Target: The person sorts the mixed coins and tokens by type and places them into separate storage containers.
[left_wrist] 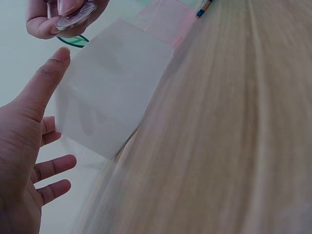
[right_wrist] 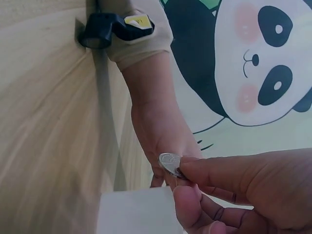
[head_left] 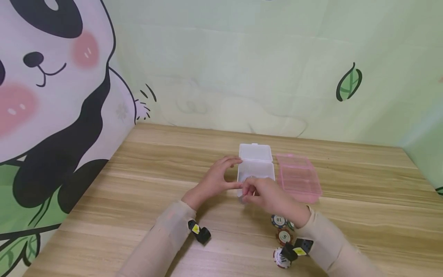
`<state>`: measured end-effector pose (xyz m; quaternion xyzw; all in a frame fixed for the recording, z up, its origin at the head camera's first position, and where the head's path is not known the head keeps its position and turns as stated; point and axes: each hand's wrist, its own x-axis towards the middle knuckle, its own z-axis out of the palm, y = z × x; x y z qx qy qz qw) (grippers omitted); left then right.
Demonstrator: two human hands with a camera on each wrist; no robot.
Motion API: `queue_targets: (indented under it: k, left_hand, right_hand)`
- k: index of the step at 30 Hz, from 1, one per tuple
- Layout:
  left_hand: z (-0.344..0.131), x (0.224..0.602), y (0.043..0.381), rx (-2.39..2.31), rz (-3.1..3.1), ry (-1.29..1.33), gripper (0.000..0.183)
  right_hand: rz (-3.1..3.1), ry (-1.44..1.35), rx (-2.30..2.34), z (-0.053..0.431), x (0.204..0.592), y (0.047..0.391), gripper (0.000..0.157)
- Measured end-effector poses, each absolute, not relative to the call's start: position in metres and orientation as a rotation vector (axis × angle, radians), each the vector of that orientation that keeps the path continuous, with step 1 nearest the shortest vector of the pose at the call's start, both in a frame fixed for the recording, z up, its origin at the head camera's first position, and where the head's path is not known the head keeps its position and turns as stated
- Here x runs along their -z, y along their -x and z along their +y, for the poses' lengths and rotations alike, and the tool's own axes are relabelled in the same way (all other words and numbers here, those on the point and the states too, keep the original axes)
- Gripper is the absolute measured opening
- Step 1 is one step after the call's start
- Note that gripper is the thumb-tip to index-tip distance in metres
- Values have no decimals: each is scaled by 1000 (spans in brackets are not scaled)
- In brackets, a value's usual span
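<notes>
A white plastic box (head_left: 255, 169) stands on the table with its lid (head_left: 255, 152) laid back. My left hand (head_left: 216, 179) is at the box's left side, fingers and thumb spread; the left wrist view shows its straight thumb (left_wrist: 46, 80) beside the white wall. Whether it touches the box I cannot tell. Over the near part of the box, my right hand (head_left: 264, 194) pinches a silver coin (right_wrist: 169, 162) between thumb and fingertips. The coin hangs tilted above the box in the right wrist view. Most of the box's inside is hidden behind the right hand.
A translucent pink divided box (head_left: 300, 177) sits just right of the white one. Several poker chips lie in front, including a blue one (head_left: 278, 221), a red one (head_left: 283, 236) and a white one (head_left: 281, 258), partly under the right forearm. A panda-printed cloth (head_left: 221, 77) hangs behind.
</notes>
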<state>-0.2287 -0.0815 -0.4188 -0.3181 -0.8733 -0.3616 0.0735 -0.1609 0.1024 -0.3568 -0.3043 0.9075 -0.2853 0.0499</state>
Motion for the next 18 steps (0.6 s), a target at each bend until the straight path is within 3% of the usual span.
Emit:
queue_targets:
  k: [18]
  left_hand:
    - [-81, 418, 227, 1101, -2683, 903, 68]
  right_hand:
    - [2687, 747, 965, 114, 348, 182, 6]
